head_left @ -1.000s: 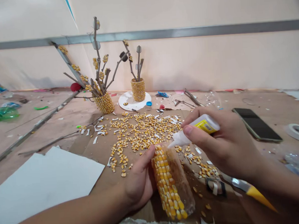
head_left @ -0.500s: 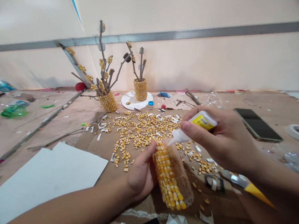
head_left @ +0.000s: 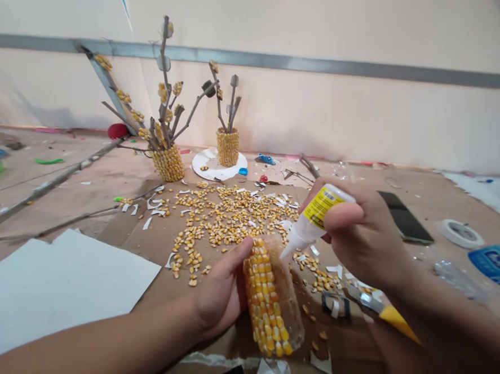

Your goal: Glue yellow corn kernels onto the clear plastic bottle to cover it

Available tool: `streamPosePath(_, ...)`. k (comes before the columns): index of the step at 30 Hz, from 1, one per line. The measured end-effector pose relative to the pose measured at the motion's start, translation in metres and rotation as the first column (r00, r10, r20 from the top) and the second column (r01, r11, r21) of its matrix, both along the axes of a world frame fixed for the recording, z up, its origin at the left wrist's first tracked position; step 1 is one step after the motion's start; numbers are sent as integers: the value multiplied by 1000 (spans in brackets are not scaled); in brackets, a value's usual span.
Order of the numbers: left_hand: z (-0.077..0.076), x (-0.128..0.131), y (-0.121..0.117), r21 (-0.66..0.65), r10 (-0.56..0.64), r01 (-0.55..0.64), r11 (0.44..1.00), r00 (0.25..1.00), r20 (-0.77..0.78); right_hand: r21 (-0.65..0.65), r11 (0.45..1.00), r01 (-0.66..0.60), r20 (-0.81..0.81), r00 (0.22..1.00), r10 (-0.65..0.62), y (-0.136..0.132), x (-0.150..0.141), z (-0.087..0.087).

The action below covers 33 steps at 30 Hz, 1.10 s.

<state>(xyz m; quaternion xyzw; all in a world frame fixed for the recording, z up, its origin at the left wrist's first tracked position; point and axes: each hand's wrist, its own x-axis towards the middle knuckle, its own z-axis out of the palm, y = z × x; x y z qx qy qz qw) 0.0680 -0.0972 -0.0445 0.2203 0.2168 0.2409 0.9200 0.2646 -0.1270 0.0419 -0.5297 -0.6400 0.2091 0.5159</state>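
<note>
My left hand (head_left: 224, 287) grips a clear plastic cylinder (head_left: 288, 306) from its left side, thumb at the top end. Rows of yellow corn kernels (head_left: 265, 304) cover the cylinder's left part, while its right part is bare. In my right hand (head_left: 363, 231) is a white glue bottle (head_left: 317, 214) with a yellow label, tipped nozzle-down. The nozzle tip is at the bare upper part of the cylinder, close beside the kernels; I cannot tell whether it touches. Loose kernels (head_left: 234, 213) lie scattered on brown cardboard (head_left: 125, 217) behind the cylinder.
Two kernel-covered pots, a left one (head_left: 169, 164) and a right one (head_left: 228, 149), hold twigs at the back. White paper (head_left: 65, 283) lies at left. At right are a phone (head_left: 406, 217), a tape roll (head_left: 461, 233) and a yellow-handled cutter (head_left: 398, 322). Paper scraps litter the cardboard.
The camera view has tilted and shifted right. The glue nozzle has moved from the cylinder's top edge down along its bare side, and the bottle is tipped more steeply. My left hand keeps its hold.
</note>
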Motion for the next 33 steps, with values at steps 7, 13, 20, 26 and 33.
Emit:
streamPosePath(7,-2,-1,-1,-5,36,-36,999,999,12,-53,998,-38,-49,998,35,-1,1,0)
streamPosePath(13,-2,0,-2,3,46,-46,999,999,-16,-61,998,-18,-63,998,14,-3,-1,4)
streamPosePath(20,4,1,-2,43,22,-22,999,1000,3,-34,998,50,-25,998,-51,-5,-8,4)
streamPosePath(26,0,1,-2,57,2,-3,998,1000,1,41,994,99,34,994,-101,-7,-10,2)
streamPosePath(33,1,2,-2,38,32,-30,999,998,-51,62,992,109,62,992,-113,-7,-14,2)
